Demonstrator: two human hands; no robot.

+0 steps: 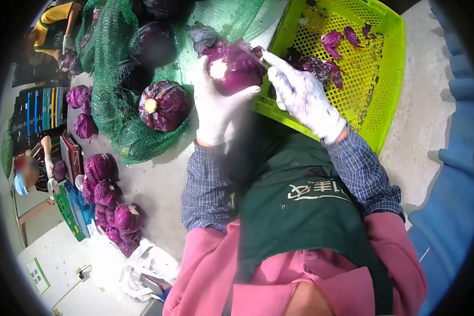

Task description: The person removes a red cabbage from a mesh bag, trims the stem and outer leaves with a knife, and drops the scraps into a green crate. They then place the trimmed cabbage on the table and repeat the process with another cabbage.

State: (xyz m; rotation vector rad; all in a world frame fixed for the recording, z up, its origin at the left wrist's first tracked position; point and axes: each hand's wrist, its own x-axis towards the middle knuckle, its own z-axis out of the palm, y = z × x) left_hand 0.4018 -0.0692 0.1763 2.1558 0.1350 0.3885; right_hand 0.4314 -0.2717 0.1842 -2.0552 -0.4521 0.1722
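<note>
My left hand point(214, 108), in a white glove, is closed around a red cabbage point(237, 71) with its pale cut stem facing me. Dark outer leaves point(204, 38) stick out from its far side. My right hand point(303, 95), in a stained white glove, grips a knife point(254, 55) whose thin blade rests against the cabbage's right side. Its handle is mostly hidden by the fingers. Left of my left hand, another red cabbage point(165, 107) lies on the green mesh net point(110, 100), stem end up.
A lime-green crate point(389, 68) with loose purple leaves point(332, 43) stands to the right. Several peeled cabbages point(102, 168) sit along the table point(158, 174) on the left. White bags point(147, 268) lie at lower left. Two other people point(30, 171) work at the far left.
</note>
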